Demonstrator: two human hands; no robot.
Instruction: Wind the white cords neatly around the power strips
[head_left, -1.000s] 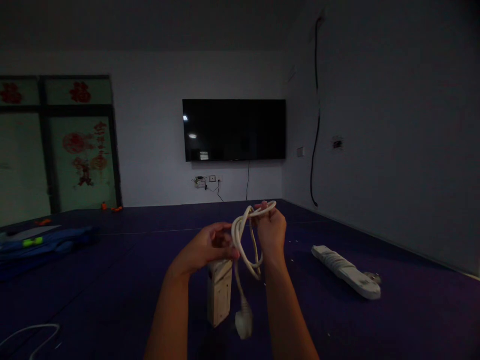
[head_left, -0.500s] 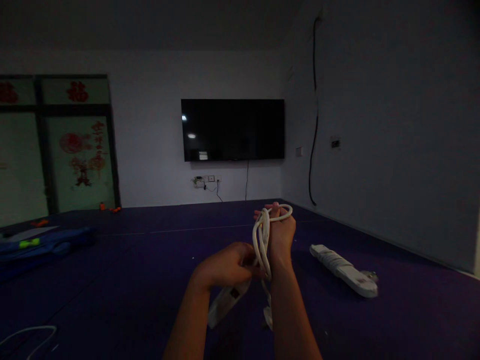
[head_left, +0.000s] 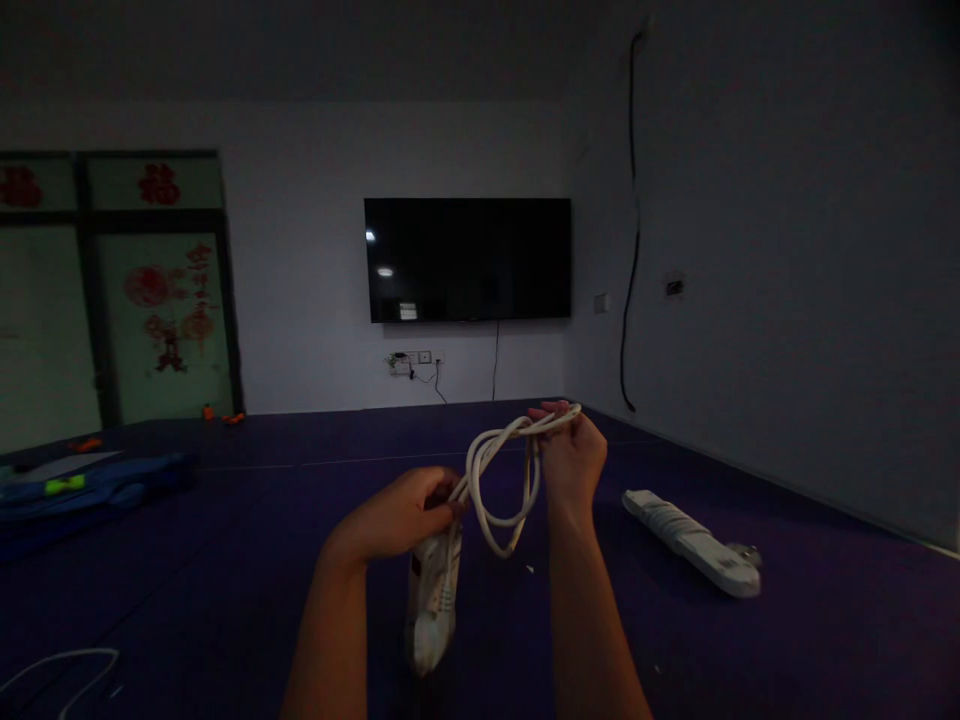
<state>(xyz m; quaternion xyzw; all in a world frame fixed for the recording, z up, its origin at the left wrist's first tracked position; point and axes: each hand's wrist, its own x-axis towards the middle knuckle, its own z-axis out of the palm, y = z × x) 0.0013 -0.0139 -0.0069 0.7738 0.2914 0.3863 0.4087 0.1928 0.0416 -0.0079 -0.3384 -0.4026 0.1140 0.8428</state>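
A white power cord (head_left: 472,470) hangs in loose loops between my two hands. My right hand (head_left: 574,462) is closed round the far end of the loops, up in front of me. On the other side, my left hand (head_left: 405,515) pinches the cord where its strands come together. A white power strip (head_left: 431,615) hangs down just under my left hand, with a length of cord along its side; the grip hides its upper end. Apart from both hands, a second white power strip (head_left: 705,550) with cord wrapped round it lies at the right.
Blue cloth (head_left: 142,475) with a yellow-green item (head_left: 64,485) lies on the purple floor (head_left: 300,620) at the left. A white cable (head_left: 82,655) runs along the lower left. Small orange objects (head_left: 234,419) sit by the door. A television (head_left: 469,260) hangs on the far wall.
My left hand has moved left and slightly up, away from my right hand, spreading the cord's loops. The strip below it has swung from slanted to nearly upright.
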